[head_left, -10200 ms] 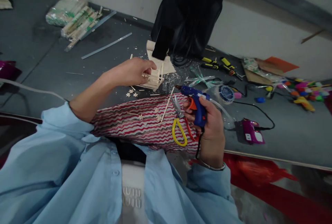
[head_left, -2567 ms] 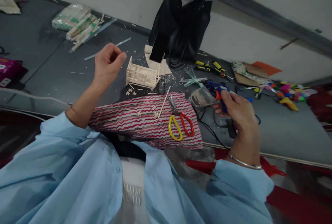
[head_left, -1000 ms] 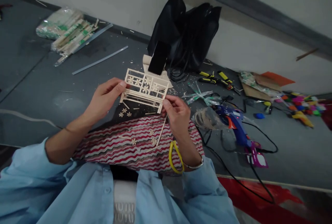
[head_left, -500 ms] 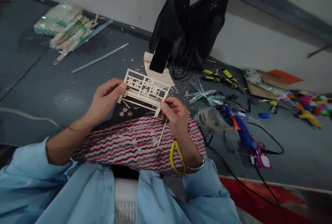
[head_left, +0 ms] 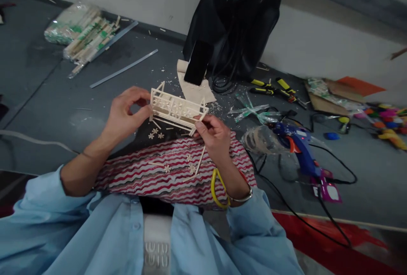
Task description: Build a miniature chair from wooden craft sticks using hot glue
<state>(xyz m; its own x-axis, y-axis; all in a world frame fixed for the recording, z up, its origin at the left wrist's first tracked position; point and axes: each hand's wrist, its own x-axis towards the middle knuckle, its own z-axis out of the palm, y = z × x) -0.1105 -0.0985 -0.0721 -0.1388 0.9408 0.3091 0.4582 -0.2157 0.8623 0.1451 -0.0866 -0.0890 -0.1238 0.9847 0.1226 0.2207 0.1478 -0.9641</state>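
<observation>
A small frame of pale wooden sticks, with flower-shaped pieces set in its panels, is held up between my two hands. My left hand pinches its left end between thumb and fingertips. The right-hand end is gripped by my right hand, thumb in front and fingers behind. Below the frame lie loose wooden flowers and a loose stick, some of them on a red-and-white wavy striped cloth. Yellow-handled scissors rest beside my right wrist.
A blue glue gun with black cables lies at the right, near yellow-and-black pliers and colourful pompoms. A dark bag with a phone against it stands behind. Bagged sticks and a clear strip lie left.
The stick frame has been tilted, so its depth and upright end posts now show. Both hands still hold its ends. The camera view has shifted slightly.
</observation>
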